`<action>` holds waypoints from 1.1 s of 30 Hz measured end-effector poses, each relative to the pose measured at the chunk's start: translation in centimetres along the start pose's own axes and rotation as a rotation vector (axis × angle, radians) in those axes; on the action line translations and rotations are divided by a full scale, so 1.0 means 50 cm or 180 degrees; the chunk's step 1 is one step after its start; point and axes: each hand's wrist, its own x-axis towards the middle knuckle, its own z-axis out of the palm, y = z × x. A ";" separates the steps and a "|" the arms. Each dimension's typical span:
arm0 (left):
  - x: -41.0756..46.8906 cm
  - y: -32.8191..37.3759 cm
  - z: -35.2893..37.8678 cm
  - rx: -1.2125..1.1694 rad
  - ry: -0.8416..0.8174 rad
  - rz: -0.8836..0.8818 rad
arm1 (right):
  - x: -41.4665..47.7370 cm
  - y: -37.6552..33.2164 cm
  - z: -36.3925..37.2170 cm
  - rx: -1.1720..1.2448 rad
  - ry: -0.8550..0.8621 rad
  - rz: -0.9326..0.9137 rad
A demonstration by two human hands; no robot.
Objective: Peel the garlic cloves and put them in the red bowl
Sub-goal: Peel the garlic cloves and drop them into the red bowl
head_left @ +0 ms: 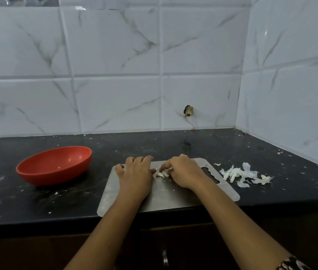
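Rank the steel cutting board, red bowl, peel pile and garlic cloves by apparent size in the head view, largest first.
1. steel cutting board
2. red bowl
3. peel pile
4. garlic cloves, partly hidden under fingers, so only the visible part is ranked

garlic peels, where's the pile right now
In the head view, the garlic peels lie heaped on the black counter on the right side, just past the right edge of the steel cutting board.

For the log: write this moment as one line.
step: peeling | left hand: on board | right hand: pinches garlic | bowl: looks empty | peels: right of board
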 end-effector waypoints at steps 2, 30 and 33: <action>0.001 0.002 0.002 -0.0073 -0.0005 0.0053 | 0.007 0.008 0.013 0.0087 0.0137 0.0008; -0.012 0.007 -0.009 -0.0132 -0.0092 0.0457 | -0.007 0.040 0.016 0.0529 0.0006 -0.0384; -0.015 0.008 -0.010 -0.0118 -0.0103 0.0397 | -0.003 0.045 0.018 0.0458 -0.0005 -0.0435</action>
